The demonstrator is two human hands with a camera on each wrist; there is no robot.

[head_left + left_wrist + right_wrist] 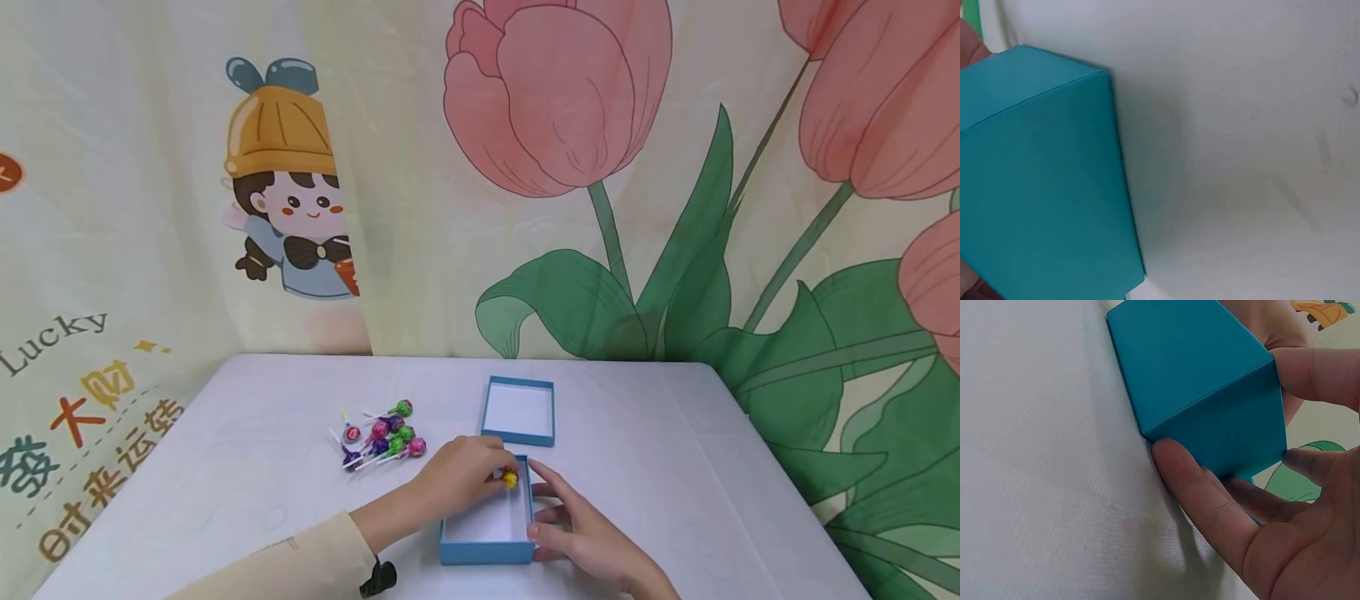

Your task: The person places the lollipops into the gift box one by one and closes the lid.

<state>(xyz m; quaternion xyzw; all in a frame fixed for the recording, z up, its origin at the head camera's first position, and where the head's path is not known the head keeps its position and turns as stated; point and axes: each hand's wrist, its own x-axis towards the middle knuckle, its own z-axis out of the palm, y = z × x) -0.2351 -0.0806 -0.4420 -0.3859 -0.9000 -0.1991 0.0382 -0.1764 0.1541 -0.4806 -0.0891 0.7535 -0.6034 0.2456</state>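
Note:
My left hand (461,475) pinches a yellow lollipop (510,479) over the far part of the blue box (486,553), whose inside is white. Its stick is hidden by the fingers. Beside the box's right wall is my right hand (581,533), fingers spread and fingertips touching the side. In the right wrist view, fingers (1204,494) lie along the blue wall and low edge of the box (1204,369). The left wrist view shows the outside of the same box (1047,187), with a bit of hand at the left edge.
Left of the box, several wrapped lollipops (396,445) in green, pink, purple and red lie in a loose pile on the white table (660,467). A matching blue lid (517,437) lies behind the box, its white inside up. A printed cloth (405,208) hangs behind the table.

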